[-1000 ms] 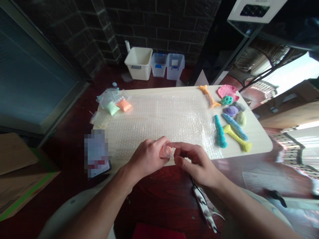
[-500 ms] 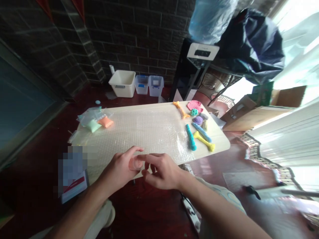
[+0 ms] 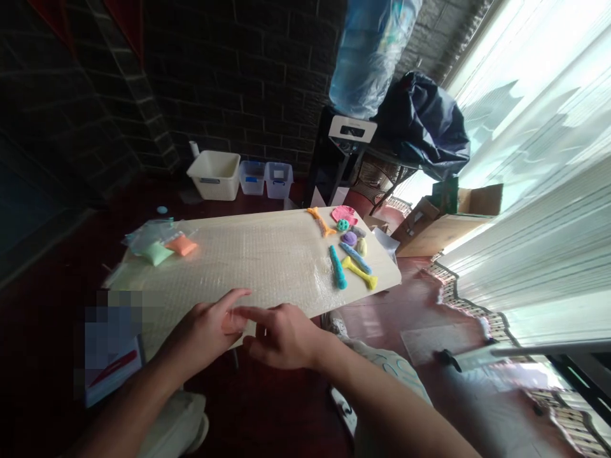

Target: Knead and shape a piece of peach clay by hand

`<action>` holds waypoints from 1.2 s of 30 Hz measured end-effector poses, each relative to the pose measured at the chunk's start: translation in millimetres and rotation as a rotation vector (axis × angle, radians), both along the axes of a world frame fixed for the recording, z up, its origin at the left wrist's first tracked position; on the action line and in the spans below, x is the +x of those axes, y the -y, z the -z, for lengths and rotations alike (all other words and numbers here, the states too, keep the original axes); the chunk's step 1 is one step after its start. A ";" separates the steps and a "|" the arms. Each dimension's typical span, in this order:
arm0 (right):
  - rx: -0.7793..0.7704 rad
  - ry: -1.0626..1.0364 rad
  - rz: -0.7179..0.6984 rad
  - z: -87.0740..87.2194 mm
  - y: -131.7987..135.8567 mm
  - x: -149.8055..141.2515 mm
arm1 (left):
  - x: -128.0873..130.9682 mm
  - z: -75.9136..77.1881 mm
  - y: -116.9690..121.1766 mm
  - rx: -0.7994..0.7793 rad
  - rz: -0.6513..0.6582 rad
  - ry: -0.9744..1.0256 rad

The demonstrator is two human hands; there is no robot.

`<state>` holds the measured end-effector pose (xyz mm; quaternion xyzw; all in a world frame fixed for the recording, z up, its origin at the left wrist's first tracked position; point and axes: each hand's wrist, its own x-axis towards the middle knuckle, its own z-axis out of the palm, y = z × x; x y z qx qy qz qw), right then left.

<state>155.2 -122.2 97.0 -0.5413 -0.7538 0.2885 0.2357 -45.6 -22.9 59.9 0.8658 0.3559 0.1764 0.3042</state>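
Note:
My left hand [image 3: 207,329] is cupped just above the table's near edge, thumb stretched out. In its palm lies a small pinkish-orange lump [image 3: 232,322], apparently modelling clay, partly hidden by the fingers. From the right, my right hand [image 3: 286,337] reaches over with its index finger extended onto the lump, the other fingers loosely bent and apart. At the table's right end lie shaped clay pieces: a teal stick [image 3: 337,267], a yellow bone-like piece [image 3: 360,273], a blue stick [image 3: 356,257], an orange piece [image 3: 321,221] and a purple piece [image 3: 349,238].
Bubble wrap [image 3: 248,254] covers much of the table. Bags of green clay [image 3: 156,253] and orange clay [image 3: 181,245] lie at its left end. A pink piece [image 3: 344,215] sits at the far right corner. Bins [image 3: 214,178] stand by the wall, beside a water dispenser [image 3: 351,130].
The camera view has turned right, so table and objects appear further left. My hands keep nearly the same pose, right index finger still at the lump in my left palm.

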 end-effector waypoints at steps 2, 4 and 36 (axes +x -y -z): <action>0.042 0.123 -0.049 0.2 6.2 3.3 | -0.5 -2.0 3.0 0.008 0.043 -0.006; 0.049 0.080 -0.098 2.7 11.3 5.9 | -0.8 -5.5 6.6 -0.006 0.073 0.004; -0.163 -0.308 0.055 18.4 -1.6 15.2 | 24.5 16.6 -2.4 -0.251 0.082 0.049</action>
